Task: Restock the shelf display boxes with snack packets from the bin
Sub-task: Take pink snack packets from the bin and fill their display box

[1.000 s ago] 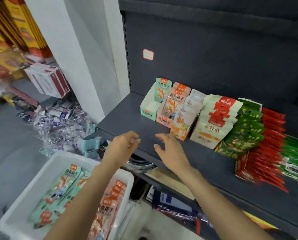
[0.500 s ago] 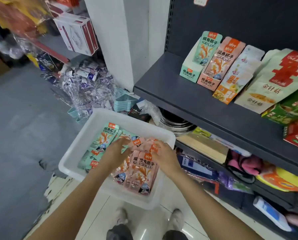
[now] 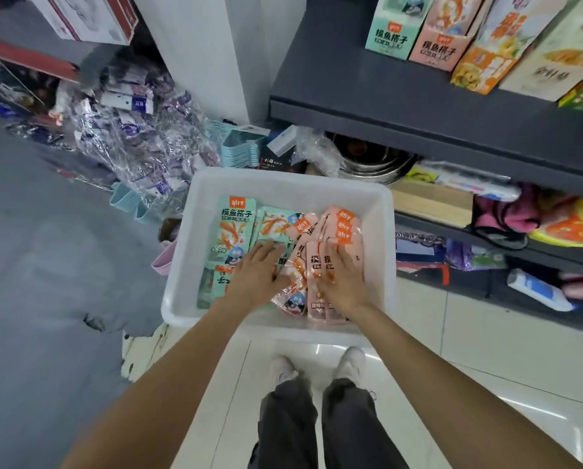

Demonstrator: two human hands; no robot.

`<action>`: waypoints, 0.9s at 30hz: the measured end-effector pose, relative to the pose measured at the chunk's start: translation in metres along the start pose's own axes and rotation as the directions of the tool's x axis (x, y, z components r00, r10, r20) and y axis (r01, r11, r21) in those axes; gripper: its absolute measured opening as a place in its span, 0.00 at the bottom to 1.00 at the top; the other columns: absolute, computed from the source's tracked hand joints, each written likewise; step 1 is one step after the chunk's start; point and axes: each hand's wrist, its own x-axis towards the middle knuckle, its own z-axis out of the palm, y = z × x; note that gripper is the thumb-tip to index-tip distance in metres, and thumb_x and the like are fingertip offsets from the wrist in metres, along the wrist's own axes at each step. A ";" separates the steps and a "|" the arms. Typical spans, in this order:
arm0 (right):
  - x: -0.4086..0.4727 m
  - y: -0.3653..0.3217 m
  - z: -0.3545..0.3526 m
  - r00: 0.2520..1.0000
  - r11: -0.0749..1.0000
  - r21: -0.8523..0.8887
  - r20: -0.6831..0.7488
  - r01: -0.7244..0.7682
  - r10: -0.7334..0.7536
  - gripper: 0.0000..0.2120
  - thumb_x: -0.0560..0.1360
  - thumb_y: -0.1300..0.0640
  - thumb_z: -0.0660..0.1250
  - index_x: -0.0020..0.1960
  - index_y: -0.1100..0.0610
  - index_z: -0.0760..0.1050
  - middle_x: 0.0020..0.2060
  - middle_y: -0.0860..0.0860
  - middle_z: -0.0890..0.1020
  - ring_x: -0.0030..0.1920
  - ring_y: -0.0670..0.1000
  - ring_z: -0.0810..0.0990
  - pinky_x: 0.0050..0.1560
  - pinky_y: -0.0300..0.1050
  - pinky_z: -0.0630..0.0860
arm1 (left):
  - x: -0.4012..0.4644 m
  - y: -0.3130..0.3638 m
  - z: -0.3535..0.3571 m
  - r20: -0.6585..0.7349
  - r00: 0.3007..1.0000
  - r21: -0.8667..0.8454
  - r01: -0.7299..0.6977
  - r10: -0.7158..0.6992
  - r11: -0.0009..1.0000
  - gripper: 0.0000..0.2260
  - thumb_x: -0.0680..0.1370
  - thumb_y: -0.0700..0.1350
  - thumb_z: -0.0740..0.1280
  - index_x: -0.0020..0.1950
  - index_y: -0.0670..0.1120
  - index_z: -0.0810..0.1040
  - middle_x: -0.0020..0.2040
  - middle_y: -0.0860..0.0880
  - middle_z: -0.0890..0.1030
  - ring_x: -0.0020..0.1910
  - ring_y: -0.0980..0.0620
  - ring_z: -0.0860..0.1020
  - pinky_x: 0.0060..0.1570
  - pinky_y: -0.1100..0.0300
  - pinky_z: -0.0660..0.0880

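Note:
A white plastic bin (image 3: 378, 211) stands on the floor below the shelf. Mint-green snack packets (image 3: 234, 225) lie in its left half, pink ones (image 3: 346, 228) in its right half. My left hand (image 3: 254, 274) lies flat on the packets where green meets pink, fingers straight. My right hand (image 3: 342, 279) presses on the pink stack, fingers spread. On the dark shelf (image 3: 351, 96) above stand a mint display box (image 3: 391, 32) and a pink display box (image 3: 440, 45).
More snack boxes (image 3: 506, 45) line the shelf to the right. Metal bowls (image 3: 371, 160) and mixed goods fill the lower shelf. A heap of wrapped items (image 3: 131, 137) lies left of the bin. My feet (image 3: 317, 367) stand on white tiles just behind it.
Both hands dropped from the shelf edge down into the bin and now rest on the packets. My view tilted downward and closer to the bin.

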 end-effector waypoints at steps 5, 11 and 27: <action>0.002 0.005 0.005 0.992 0.997 -0.038 -0.105 0.062 -0.065 0.31 0.80 0.51 0.59 0.77 0.49 0.47 0.77 0.47 0.46 0.77 0.50 0.47 0.74 0.51 0.53 | 0.005 -0.005 0.010 -0.095 0.995 0.014 -0.029 0.030 0.999 0.30 0.74 0.59 0.65 0.74 0.55 0.62 0.77 0.49 0.56 0.75 0.45 0.53 0.72 0.45 0.53; 0.006 0.011 0.006 0.989 1.000 -0.019 -0.145 -0.003 0.000 0.33 0.78 0.52 0.64 0.76 0.44 0.51 0.77 0.53 0.47 0.77 0.55 0.48 0.75 0.52 0.53 | 0.015 0.000 0.013 -0.160 0.987 -0.066 -0.029 0.018 0.997 0.25 0.72 0.54 0.71 0.68 0.52 0.72 0.71 0.47 0.64 0.70 0.44 0.59 0.68 0.46 0.60; -0.004 -0.010 -0.038 0.931 0.940 0.339 -0.352 0.028 0.099 0.15 0.74 0.64 0.67 0.60 0.58 0.76 0.54 0.53 0.82 0.52 0.50 0.80 0.49 0.39 0.73 | 0.010 0.007 -0.032 -0.222 0.957 -0.599 0.017 -0.187 0.801 0.04 0.77 0.39 0.67 0.51 0.40 0.76 0.46 0.47 0.80 0.45 0.52 0.77 0.47 0.61 0.72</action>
